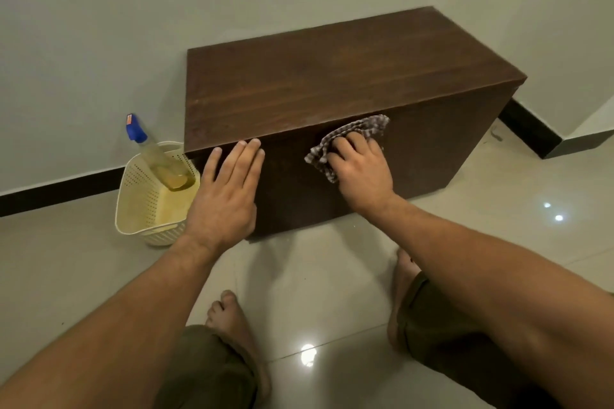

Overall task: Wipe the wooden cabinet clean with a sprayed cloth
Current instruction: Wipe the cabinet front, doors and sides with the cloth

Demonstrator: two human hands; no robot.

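Note:
A low dark brown wooden cabinet (332, 76) stands on the floor against the wall. My right hand (360, 169) presses a checked grey and white cloth (358, 129) against the upper part of the cabinet's front face, just under the top edge. My left hand (229, 189) lies flat with fingers spread on the front face near the left corner, its fingertips at the top edge. A spray bottle (156, 152) with a blue nozzle and yellowish liquid leans in a basket to the left of the cabinet.
A cream perforated plastic basket (139, 205) sits on the glossy tiled floor beside the cabinet's left end. My bare feet (232, 319) and knees are in front of the cabinet. A black skirting (59, 189) runs along the pale walls, which form a corner at the right.

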